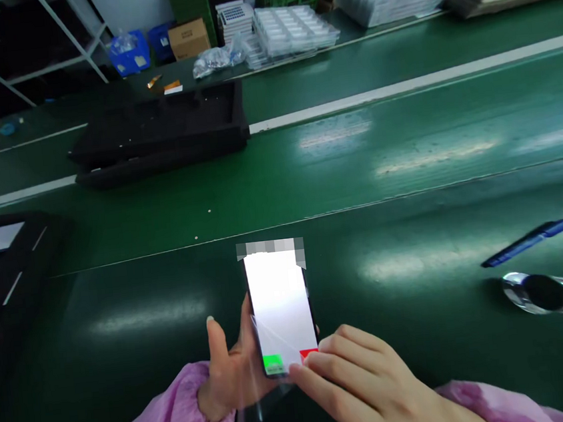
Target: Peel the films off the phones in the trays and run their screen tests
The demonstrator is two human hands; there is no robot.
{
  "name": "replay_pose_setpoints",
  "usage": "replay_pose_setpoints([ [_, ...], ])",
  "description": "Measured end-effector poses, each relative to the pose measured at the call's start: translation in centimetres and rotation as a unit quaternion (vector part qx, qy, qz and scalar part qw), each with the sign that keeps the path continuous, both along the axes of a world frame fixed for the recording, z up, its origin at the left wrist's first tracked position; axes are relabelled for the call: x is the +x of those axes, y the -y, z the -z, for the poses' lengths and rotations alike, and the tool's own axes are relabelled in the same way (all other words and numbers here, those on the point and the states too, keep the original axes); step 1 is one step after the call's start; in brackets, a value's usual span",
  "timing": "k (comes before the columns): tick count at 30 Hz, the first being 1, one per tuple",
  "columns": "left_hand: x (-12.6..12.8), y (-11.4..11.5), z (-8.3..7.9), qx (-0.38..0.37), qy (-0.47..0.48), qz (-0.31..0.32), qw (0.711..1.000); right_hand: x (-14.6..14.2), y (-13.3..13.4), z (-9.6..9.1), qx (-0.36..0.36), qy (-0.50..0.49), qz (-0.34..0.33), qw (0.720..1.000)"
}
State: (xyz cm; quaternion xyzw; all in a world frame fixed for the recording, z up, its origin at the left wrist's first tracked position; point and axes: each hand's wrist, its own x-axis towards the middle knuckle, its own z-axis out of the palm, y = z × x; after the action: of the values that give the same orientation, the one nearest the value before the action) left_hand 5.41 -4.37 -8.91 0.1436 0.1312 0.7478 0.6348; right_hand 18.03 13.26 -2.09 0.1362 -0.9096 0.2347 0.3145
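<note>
A smartphone (280, 305) with a lit white screen, green and red blocks at its lower corners, is tilted up in my left hand (242, 369). The fingers of that hand are behind the phone and its thumb stands away from the left edge. Clear film (258, 391) hangs around the phone's lower left and over my left palm. My right hand (364, 380) is at the lower right corner of the screen, with fingers bent and close together. Its fingertips cover part of the bottom edge; the thumb is hidden, so what they pinch does not show.
A black foam tray (162, 133) lies across the green bench. Another black tray (6, 294), holding lit phones, is at left. A blue pen (526, 243) and a shiny metal tool (552, 293) lie at right. Clear plastic trays (293, 32) are stacked at the back.
</note>
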Motion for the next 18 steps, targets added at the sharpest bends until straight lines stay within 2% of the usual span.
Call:
replay_pose_setpoints([
  [4,-0.4,-0.2,-0.6,-0.008,0.032,0.025,0.999,-1.2,1.1,-0.9,0.032,0.002,0.002,0.999],
  [9,-0.2,0.3,0.0,-0.078,0.019,0.009,0.997,-1.2,1.9,-2.0,0.09,0.051,0.001,0.995],
  [13,-0.4,0.4,-0.1,-0.107,0.003,0.008,0.994,-1.9,1.2,-2.9,0.11,0.061,0.0,0.992],
  [15,-0.7,0.4,-0.4,-0.109,0.0,0.018,0.994,-3.1,-0.3,-3.1,0.073,0.074,0.0,0.995],
  [16,-0.9,0.3,-0.6,-0.11,-0.003,0.021,0.994,-3.8,-1.3,-3.0,0.03,0.084,0.003,0.996],
  [18,-1.1,0.1,-0.9,-0.116,-0.011,0.025,0.993,-5.4,-3.4,-2.6,-0.118,0.114,0.01,0.986],
])
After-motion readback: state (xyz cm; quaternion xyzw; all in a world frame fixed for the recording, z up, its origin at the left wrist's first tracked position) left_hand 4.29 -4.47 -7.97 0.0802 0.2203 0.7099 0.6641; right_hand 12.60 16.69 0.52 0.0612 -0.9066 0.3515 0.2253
